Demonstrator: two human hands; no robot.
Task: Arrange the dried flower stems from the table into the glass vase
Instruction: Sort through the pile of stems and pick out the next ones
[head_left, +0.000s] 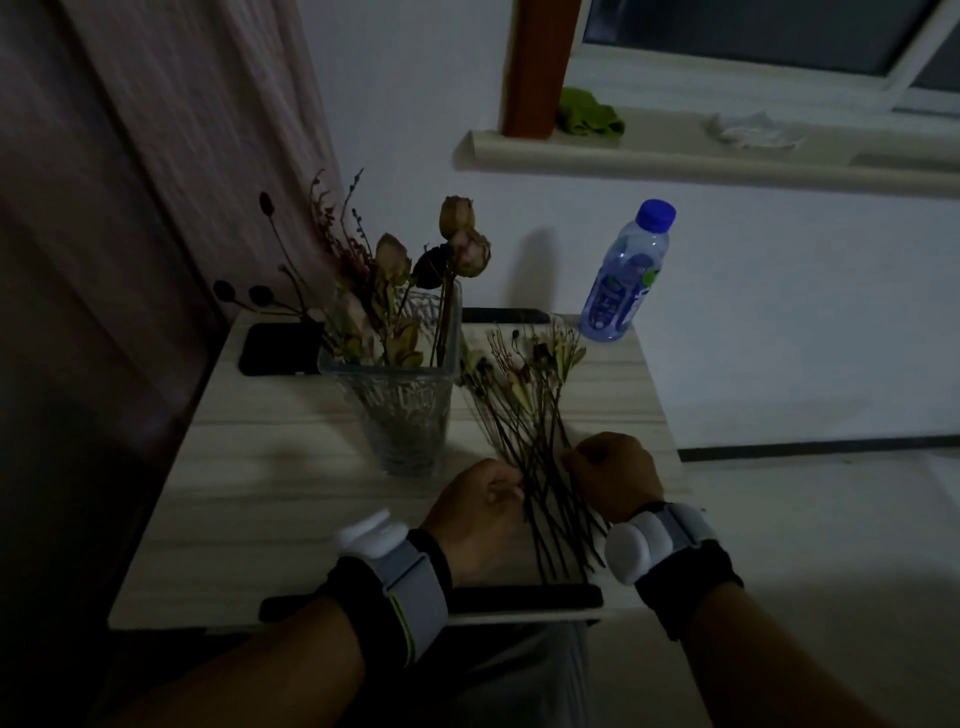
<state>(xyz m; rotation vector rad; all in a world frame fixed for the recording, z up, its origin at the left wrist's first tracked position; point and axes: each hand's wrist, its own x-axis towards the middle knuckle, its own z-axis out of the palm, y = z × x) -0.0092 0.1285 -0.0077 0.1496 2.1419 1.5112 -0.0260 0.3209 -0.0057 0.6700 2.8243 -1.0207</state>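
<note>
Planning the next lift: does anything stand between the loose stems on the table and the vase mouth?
Nothing visible does. The loose stems lie just right of the glass vase; only the flowers already in it crowd its mouth.

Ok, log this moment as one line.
stage: picking stems | left hand: on loose stems | right hand: on same stems | vase: partly filled

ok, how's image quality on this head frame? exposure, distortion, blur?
Head view: badly underexposed, the left side near black, forearms in deep shadow. Wide-angle bending shows in the windowsill and table edges. The vase and water bottle stay readable; the loose stems merge into a dark tangle where the left hand and right hand meet them. Grip detail unclear.
</note>
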